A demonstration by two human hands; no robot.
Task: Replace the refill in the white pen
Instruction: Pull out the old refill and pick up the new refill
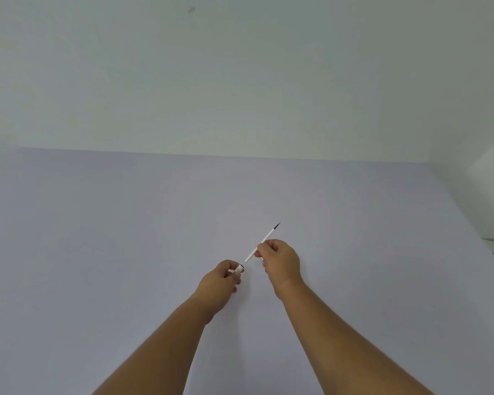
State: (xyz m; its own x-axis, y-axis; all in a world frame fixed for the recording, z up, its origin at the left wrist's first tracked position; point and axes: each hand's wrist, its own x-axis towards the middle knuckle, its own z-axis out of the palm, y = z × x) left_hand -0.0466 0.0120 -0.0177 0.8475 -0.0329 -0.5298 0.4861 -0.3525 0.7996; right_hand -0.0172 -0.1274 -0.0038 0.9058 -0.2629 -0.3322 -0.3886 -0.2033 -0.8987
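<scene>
The thin white plastic refill (259, 244) with a dark pointed tip slants up and away, pinched near its middle by the right hand (280, 259). Just below the refill's lower end sits the short white pen barrel (239, 269) — its dark open mouth faces the refill — gripped in the closed left hand (221, 280). Both hover over a plain pale lilac tabletop (97, 252). No lettering is readable.

text: none legible | labels: none | numbers: none
</scene>
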